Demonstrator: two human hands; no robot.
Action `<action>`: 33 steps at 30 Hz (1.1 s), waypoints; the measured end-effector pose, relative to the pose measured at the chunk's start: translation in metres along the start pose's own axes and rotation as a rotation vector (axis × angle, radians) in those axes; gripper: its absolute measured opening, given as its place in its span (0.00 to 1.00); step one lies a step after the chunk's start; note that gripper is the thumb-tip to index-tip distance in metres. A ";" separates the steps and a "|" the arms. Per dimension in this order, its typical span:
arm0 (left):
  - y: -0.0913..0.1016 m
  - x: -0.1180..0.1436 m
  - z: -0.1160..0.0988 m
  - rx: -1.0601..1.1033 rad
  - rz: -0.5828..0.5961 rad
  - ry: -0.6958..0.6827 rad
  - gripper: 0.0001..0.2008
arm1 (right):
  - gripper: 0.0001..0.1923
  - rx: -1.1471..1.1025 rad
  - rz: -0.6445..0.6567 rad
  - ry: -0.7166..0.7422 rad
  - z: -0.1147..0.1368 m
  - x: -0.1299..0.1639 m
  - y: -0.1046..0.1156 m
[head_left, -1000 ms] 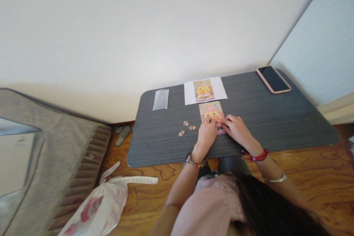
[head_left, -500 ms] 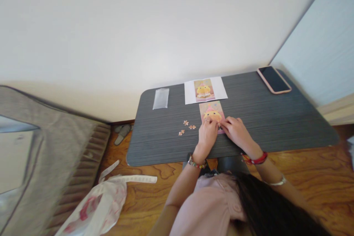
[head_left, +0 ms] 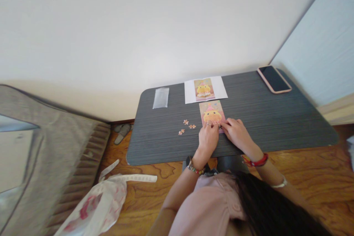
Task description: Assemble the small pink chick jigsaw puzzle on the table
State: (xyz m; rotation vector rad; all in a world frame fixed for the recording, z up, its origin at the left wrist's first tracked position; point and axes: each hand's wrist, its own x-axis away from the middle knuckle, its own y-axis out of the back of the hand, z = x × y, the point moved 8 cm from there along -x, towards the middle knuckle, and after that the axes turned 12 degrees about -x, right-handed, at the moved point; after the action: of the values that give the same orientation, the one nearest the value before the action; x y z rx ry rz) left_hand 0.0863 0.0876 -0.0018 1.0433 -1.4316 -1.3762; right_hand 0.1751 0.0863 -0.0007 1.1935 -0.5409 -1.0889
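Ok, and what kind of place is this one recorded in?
Most likely a room at home: a small dark table against a plain wall, slippers on the wood floor, and a small puzzle under both hands, left hand and right hand.

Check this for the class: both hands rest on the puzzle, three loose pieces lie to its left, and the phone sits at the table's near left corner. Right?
Not quite. The head view shows the phone at the far right corner of the table. The rest stands: left hand, right hand, puzzle, loose pieces.
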 end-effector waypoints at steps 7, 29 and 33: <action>0.000 0.000 -0.005 -0.039 0.010 -0.043 0.13 | 0.14 0.051 0.045 0.005 0.006 0.000 0.003; 0.007 0.037 0.081 0.084 -0.118 0.222 0.14 | 0.17 -0.098 -0.014 -0.029 -0.013 0.011 0.001; 0.005 0.052 0.100 0.112 -0.128 0.288 0.16 | 0.20 -0.116 -0.018 -0.048 -0.030 0.014 0.002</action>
State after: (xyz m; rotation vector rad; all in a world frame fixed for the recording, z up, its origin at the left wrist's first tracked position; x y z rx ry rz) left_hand -0.0236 0.0648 0.0035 1.3660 -1.2568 -1.1867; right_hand 0.2070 0.0877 -0.0113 1.0752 -0.4974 -1.1516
